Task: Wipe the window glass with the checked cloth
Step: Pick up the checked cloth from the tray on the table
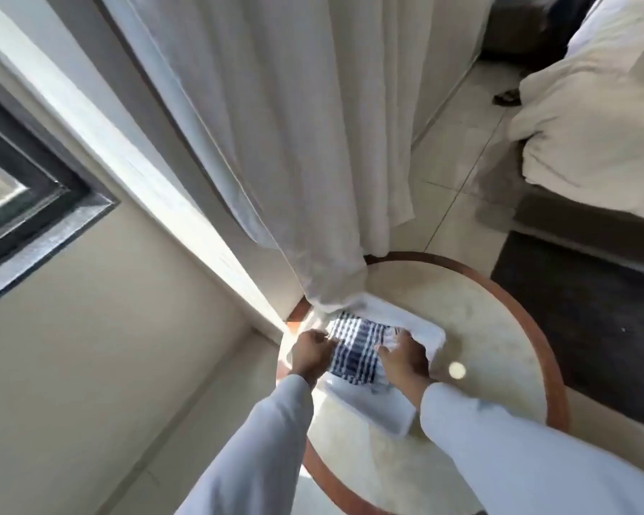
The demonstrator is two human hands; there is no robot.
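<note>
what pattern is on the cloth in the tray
Dark blue and white checks on the cloth, seen in the head view.

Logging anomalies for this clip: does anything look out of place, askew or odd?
One thing: the white curtain's hem is bunched on the round table, draping onto the far corner of the white tray that holds the checked cloth. Nothing looks spilled or damaged.
</note>
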